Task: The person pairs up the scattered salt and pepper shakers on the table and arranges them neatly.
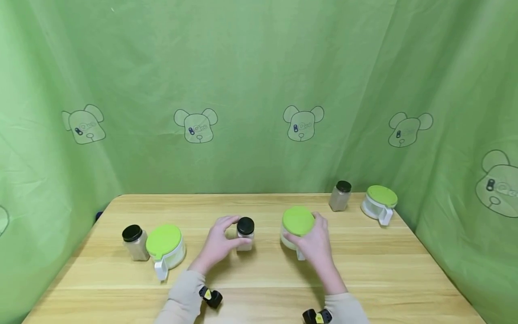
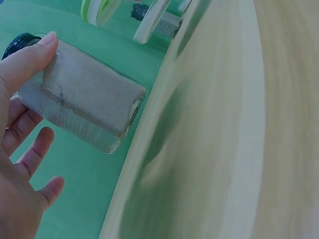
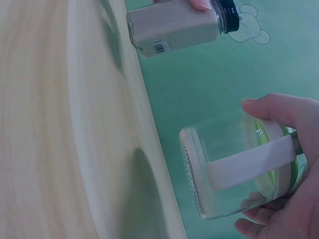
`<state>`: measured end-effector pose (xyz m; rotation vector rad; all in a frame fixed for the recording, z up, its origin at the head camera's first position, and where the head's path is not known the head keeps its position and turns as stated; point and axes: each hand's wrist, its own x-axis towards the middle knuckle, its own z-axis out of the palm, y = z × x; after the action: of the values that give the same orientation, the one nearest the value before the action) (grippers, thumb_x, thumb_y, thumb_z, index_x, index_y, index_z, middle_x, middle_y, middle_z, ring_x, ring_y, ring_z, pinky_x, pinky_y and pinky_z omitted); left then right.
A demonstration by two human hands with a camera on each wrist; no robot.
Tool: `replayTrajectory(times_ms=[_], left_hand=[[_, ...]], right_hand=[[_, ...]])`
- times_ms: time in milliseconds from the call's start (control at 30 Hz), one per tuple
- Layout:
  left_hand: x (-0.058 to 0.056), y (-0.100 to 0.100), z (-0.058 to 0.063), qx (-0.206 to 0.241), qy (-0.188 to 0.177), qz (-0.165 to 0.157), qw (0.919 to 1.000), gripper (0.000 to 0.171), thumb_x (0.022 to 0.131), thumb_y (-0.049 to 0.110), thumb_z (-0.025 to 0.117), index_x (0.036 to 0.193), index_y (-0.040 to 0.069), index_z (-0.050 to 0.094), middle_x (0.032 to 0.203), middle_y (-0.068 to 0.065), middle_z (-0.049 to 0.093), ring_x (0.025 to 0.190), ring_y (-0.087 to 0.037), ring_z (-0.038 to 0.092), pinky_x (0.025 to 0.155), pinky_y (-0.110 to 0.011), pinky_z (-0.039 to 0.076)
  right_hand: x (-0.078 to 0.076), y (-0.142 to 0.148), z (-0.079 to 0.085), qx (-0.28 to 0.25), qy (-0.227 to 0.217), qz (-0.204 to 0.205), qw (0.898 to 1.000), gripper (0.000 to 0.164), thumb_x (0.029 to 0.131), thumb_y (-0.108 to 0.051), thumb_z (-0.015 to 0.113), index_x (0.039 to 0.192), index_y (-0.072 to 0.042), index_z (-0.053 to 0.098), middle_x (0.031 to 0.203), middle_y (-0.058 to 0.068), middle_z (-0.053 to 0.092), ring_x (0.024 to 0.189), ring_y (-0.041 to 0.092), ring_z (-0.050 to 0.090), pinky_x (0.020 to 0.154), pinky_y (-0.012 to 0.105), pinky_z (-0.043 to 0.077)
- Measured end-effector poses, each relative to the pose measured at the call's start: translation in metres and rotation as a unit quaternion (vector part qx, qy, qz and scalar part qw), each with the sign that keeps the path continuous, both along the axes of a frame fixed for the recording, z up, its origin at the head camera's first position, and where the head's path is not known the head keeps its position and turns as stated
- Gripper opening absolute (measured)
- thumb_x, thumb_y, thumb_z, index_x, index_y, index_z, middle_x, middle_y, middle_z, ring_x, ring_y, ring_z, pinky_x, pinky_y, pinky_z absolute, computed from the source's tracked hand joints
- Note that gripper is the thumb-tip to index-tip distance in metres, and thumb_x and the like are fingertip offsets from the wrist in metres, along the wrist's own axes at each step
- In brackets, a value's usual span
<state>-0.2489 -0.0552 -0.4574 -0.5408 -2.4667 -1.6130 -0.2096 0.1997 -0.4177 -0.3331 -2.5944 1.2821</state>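
My left hand (image 1: 219, 243) pinches a small square glass jar (image 1: 245, 243) with a black lid between thumb and fingers. In the left wrist view this jar (image 2: 89, 94) is lifted off the table and holds a greyish powder. My right hand (image 1: 314, 237) grips a round glass seasoning pot (image 1: 298, 221) with a green lid, thumb on one side and fingers on the other. The right wrist view shows this pot (image 3: 234, 164) raised above the table, its white handle turned towards me; its glass looks clear. The two held things are apart.
At the left of the wooden table (image 1: 259, 288) stand another black-lidded jar (image 1: 136, 244) and a green-lidded pot (image 1: 165, 245), side by side. A further black-lidded jar (image 1: 340, 196) and green-lidded pot (image 1: 378, 204) stand at the back right. A green curtain (image 1: 251, 67) hangs behind.
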Motion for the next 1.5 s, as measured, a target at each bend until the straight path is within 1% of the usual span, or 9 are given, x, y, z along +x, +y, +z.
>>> replayTrajectory(times_ms=[67, 233, 467, 633, 867, 1033, 1233, 1333, 1500], left_hand=[[0.001, -0.003, 0.000, -0.003, 0.005, 0.001, 1.0000, 0.075, 0.067, 0.031, 0.088, 0.131, 0.005, 0.059, 0.134, -0.012, 0.059, 0.128, -0.032, 0.051, 0.112, -0.055, 0.035], [0.003, -0.012, -0.001, -0.012, 0.014, 0.006, 0.9998, 0.074, 0.066, 0.033, 0.088, 0.131, 0.008, 0.060, 0.133, -0.011, 0.060, 0.127, -0.030, 0.051, 0.112, -0.054, 0.036], [0.008, -0.024, 0.002, -0.024, 0.005, 0.010, 0.9997, 0.074, 0.066, 0.032, 0.088, 0.130, 0.008, 0.060, 0.133, -0.011, 0.059, 0.127, -0.029, 0.050, 0.112, -0.053, 0.036], [0.010, -0.028, 0.004, -0.027, 0.011, 0.010, 0.9995, 0.073, 0.065, 0.031, 0.089, 0.129, 0.007, 0.061, 0.131, -0.012, 0.060, 0.126, -0.029, 0.050, 0.112, -0.053, 0.037], [0.010, -0.034, 0.003, -0.037, 0.017, 0.014, 0.9991, 0.073, 0.066, 0.031, 0.088, 0.129, 0.007, 0.061, 0.131, -0.012, 0.060, 0.126, -0.030, 0.050, 0.111, -0.054, 0.037], [0.008, -0.038, 0.001, -0.043, 0.011, 0.015, 0.9989, 0.075, 0.067, 0.033, 0.088, 0.131, 0.006, 0.059, 0.133, -0.013, 0.059, 0.128, -0.031, 0.049, 0.111, -0.055, 0.036], [0.007, -0.042, 0.000, -0.048, 0.009, 0.020, 0.9986, 0.077, 0.067, 0.033, 0.087, 0.132, 0.004, 0.058, 0.134, -0.014, 0.058, 0.128, -0.032, 0.048, 0.112, -0.056, 0.035], [0.006, -0.043, 0.000, -0.049, 0.002, 0.019, 0.9986, 0.078, 0.067, 0.034, 0.087, 0.133, 0.004, 0.057, 0.135, -0.014, 0.057, 0.129, -0.032, 0.047, 0.112, -0.056, 0.034], [0.006, -0.045, -0.002, -0.049, -0.004, 0.022, 0.9986, 0.077, 0.069, 0.035, 0.086, 0.133, 0.004, 0.057, 0.137, -0.014, 0.056, 0.131, -0.033, 0.046, 0.113, -0.057, 0.033]], right_hand=[[0.000, -0.002, -0.001, 0.002, 0.004, 0.002, 1.000, 0.103, 0.066, -0.028, 0.087, 0.144, 0.004, 0.028, 0.142, 0.027, 0.035, 0.125, 0.046, 0.046, 0.103, 0.064, 0.040], [0.001, -0.007, -0.003, 0.002, 0.009, 0.006, 1.000, 0.101, 0.066, -0.029, 0.087, 0.143, 0.002, 0.029, 0.142, 0.026, 0.036, 0.122, 0.045, 0.048, 0.101, 0.063, 0.042], [0.000, -0.013, -0.007, -0.002, 0.012, 0.010, 1.000, 0.099, 0.066, -0.029, 0.088, 0.142, 0.001, 0.031, 0.140, 0.023, 0.038, 0.121, 0.042, 0.050, 0.100, 0.061, 0.044], [0.001, -0.018, -0.008, -0.003, 0.014, 0.009, 1.000, 0.099, 0.065, -0.028, 0.089, 0.141, 0.000, 0.031, 0.139, 0.022, 0.038, 0.121, 0.042, 0.050, 0.101, 0.062, 0.044], [0.003, -0.028, -0.010, -0.005, 0.018, 0.017, 1.000, 0.098, 0.065, -0.027, 0.089, 0.140, 0.001, 0.034, 0.138, 0.022, 0.040, 0.120, 0.041, 0.051, 0.099, 0.061, 0.045], [0.004, -0.034, -0.011, -0.002, 0.017, 0.023, 1.000, 0.098, 0.064, -0.026, 0.089, 0.140, 0.003, 0.034, 0.137, 0.022, 0.041, 0.120, 0.041, 0.052, 0.099, 0.061, 0.045], [0.004, -0.041, -0.012, 0.000, 0.015, 0.027, 1.000, 0.097, 0.064, -0.027, 0.089, 0.140, 0.001, 0.035, 0.136, 0.022, 0.042, 0.119, 0.040, 0.053, 0.099, 0.060, 0.046], [0.004, -0.044, -0.013, 0.006, 0.016, 0.025, 1.000, 0.098, 0.063, -0.027, 0.090, 0.140, 0.001, 0.035, 0.136, 0.022, 0.043, 0.119, 0.041, 0.053, 0.099, 0.060, 0.046], [0.004, -0.051, -0.014, -0.006, 0.017, 0.025, 1.000, 0.098, 0.062, -0.026, 0.090, 0.139, 0.000, 0.036, 0.135, 0.021, 0.044, 0.119, 0.040, 0.053, 0.099, 0.060, 0.046]])
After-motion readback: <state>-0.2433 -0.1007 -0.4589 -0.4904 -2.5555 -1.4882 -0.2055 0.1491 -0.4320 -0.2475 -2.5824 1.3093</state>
